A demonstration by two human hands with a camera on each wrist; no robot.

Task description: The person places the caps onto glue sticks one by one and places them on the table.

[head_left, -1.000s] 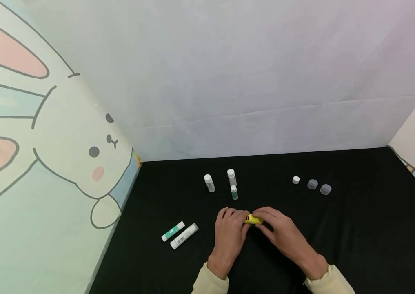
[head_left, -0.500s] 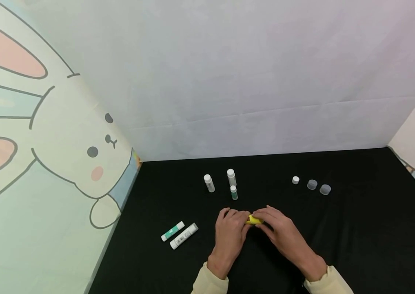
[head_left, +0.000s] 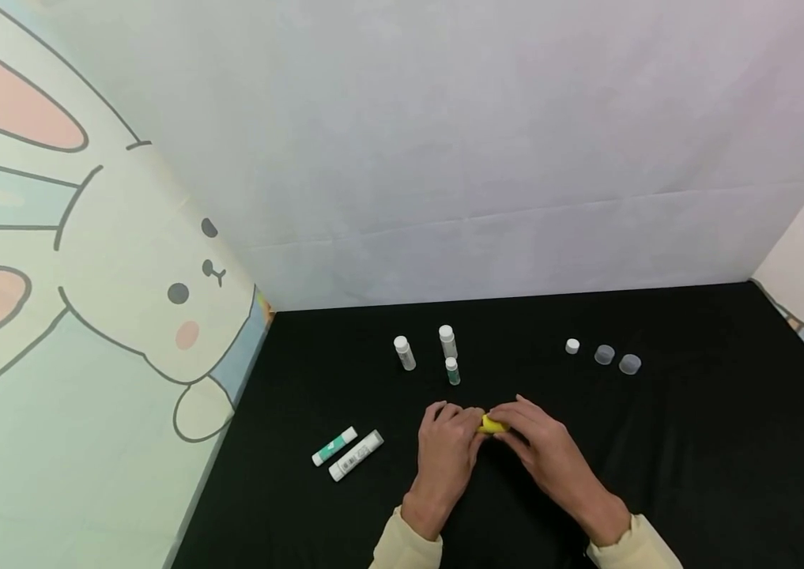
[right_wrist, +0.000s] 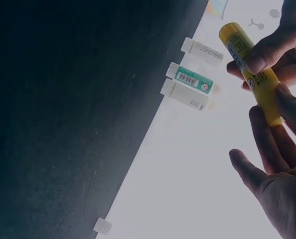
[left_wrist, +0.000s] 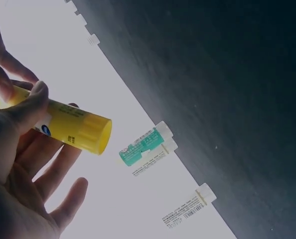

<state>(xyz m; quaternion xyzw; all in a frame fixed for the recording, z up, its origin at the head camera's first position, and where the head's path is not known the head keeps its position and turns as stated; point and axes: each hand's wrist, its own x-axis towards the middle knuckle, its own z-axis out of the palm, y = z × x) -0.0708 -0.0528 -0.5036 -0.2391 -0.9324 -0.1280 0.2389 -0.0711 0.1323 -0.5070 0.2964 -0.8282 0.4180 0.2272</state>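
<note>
A yellow glue stick (head_left: 493,425) lies between both hands above the black cloth, near the middle front. My left hand (head_left: 444,458) grips its body, thumb pressed along the side in the left wrist view, where one end of the glue stick (left_wrist: 90,134) points outward. My right hand (head_left: 547,454) pinches the opposite end with thumb and fingers. In the right wrist view the printed label of the glue stick (right_wrist: 252,67) shows between the two hands. From the head view, fingers cover much of it.
Beyond the hands stand two white glue sticks (head_left: 405,354) (head_left: 447,342) and a small green one (head_left: 453,371). Left lie a green-and-white glue stick (head_left: 334,446) and a white one (head_left: 356,456). Back right sit a white cap (head_left: 572,346) and two translucent caps (head_left: 604,355) (head_left: 630,364).
The yellow glue stick has turned about its length, so its dark red mark is gone from the head view. Both hands keep their hold and have barely shifted.
</note>
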